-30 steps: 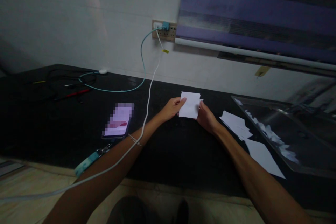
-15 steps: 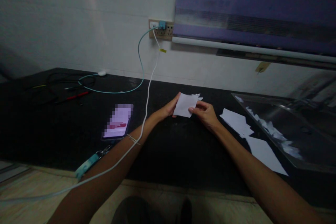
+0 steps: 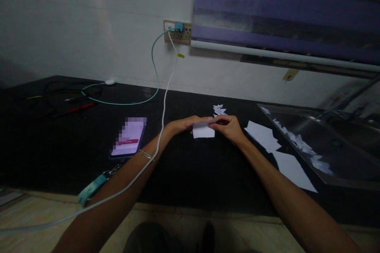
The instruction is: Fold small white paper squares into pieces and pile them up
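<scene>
A small white sheet of paper is between my two hands above the black counter, its upper part bent over into a fold. My left hand grips it at the left and along the top. At its right edge, my right hand pinches the paper between thumb and fingers. Just behind my hands lies a little group of folded paper pieces. To the right of my right hand rests a stack of white paper sheets, with a larger white sheet nearer me.
A sink with folded papers along its rim is at the right. A phone with a teal strap lies left. A white cable crosses over my left forearm. Cords and a red-handled item lie farther left.
The paper was held flat facing me; now its top is folded over and the lower part shows. My hands have come closer together. The folded pieces behind are more exposed.
</scene>
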Available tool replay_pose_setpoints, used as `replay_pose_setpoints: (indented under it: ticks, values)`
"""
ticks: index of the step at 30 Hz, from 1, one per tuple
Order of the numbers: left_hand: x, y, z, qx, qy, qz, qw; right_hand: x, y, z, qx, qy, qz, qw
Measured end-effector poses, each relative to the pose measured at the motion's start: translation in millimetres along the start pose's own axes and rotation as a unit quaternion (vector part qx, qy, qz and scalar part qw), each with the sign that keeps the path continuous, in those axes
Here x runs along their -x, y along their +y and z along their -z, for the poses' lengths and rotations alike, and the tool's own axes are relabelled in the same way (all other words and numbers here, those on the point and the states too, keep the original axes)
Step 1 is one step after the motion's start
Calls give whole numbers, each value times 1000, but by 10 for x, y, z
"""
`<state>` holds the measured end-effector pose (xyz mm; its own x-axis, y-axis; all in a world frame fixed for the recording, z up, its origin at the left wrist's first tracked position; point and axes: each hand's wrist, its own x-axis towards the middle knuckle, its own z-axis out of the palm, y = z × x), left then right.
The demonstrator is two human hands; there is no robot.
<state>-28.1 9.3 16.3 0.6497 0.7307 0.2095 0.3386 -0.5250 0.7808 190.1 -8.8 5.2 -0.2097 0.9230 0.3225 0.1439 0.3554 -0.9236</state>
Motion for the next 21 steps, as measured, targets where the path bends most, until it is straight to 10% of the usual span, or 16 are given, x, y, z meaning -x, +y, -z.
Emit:
replay_pose_setpoints:
  ticks: [4, 10, 21]
  values:
    - [0, 8, 17, 153, -107, 64, 980, 1, 34, -24, -25, -8, 11, 1000]
    - [10, -50, -28, 193, -13, 60, 979, -28, 141, -66, -189, 8, -66, 980]
    - [-31, -156, -61, 189, -7, 44, 981, -12, 190, -54, -75, 0, -24, 997]
